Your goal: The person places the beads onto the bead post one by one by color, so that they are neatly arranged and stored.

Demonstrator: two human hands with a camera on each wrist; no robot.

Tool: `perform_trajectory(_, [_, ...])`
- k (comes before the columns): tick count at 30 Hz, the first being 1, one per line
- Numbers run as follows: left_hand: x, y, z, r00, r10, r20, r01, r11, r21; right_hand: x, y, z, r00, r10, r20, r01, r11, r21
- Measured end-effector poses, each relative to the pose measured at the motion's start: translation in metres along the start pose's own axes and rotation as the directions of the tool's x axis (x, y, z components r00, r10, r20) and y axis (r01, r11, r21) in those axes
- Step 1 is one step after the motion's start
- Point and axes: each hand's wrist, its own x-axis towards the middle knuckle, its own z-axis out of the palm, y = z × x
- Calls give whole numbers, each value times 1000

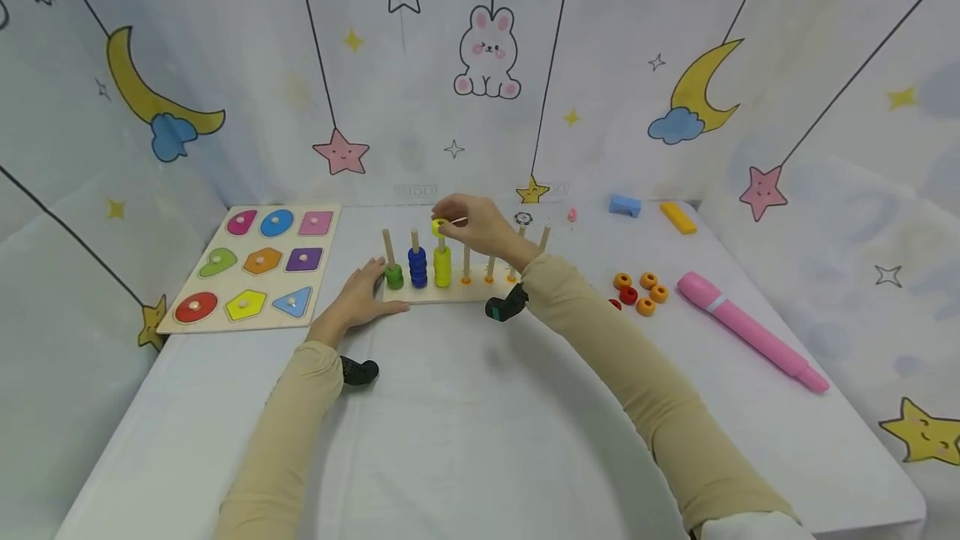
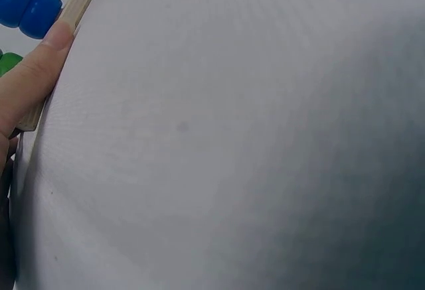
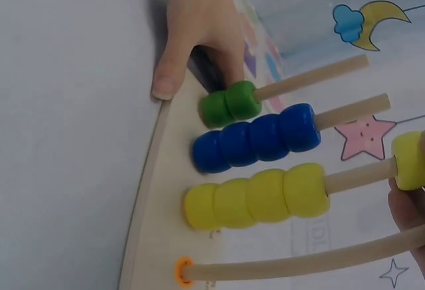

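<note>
A wooden peg board (image 1: 431,295) carries a row of upright pegs. Two green beads (image 3: 230,104) sit on its leftmost peg, several blue beads (image 3: 257,137) on the one beside it, and several yellow beads (image 3: 257,197) on the third. My left hand (image 1: 362,297) grips the board's left end, thumb along the front edge and fingers at the far side. With thumb and fingers, my right hand (image 1: 483,227) pinches another yellow bead (image 3: 408,160) at the top of the third peg, apart from the stack below. The remaining pegs, partly behind my right hand and sleeve, stand to the right.
A shape puzzle board (image 1: 247,269) lies left of the peg board. Loose orange beads (image 1: 648,280) and red beads (image 1: 628,296) lie to the right, near a pink pen-shaped toy (image 1: 750,332). A blue block (image 1: 625,205) and a yellow block (image 1: 678,217) lie at the back.
</note>
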Motion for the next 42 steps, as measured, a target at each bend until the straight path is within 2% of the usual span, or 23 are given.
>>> perform_trajectory(13, [2,1,-3,1000,8,-1,-8,1000,-7,0,0,-6,1000,3,-10,-3,1000,18])
perform_trajectory(18, [3,2,-4,1000,20,-6,-20,1000,-8,-2,-2,-14,1000,10,-20,-10,1000,5])
perform_trajectory(21, [3,1,-3,1000,26,-5,-26,1000,-3,-7,1,-27,997,32,-68,-30,999,32])
perform_trajectory(25, [4,-2,-1,1000,30,-4,-30,1000,7,-18,11,-54,978,63,-197,-35,989,143])
perform_trajectory(28, [4,-4,0,1000,23,-1,-23,1000,14,-33,15,-80,952,90,-292,-33,981,193])
perform_trajectory(31, [4,-4,0,1000,20,2,-20,1000,14,-54,20,-105,929,157,-336,-92,975,203])
perform_trajectory(33, [4,-3,0,1000,18,5,-18,1000,17,-70,31,-118,918,212,-335,-158,970,183])
perform_trajectory(36, [3,-2,-1,1000,20,6,-21,1000,15,-95,63,-133,901,292,-321,-252,954,159])
perform_trajectory(38, [2,-1,-1,1000,17,8,-17,1000,19,-112,86,-138,886,350,-306,-324,937,132])
perform_trajectory(42, [1,-1,0,1000,24,12,-25,1000,18,-147,111,-141,849,457,-265,-450,889,90])
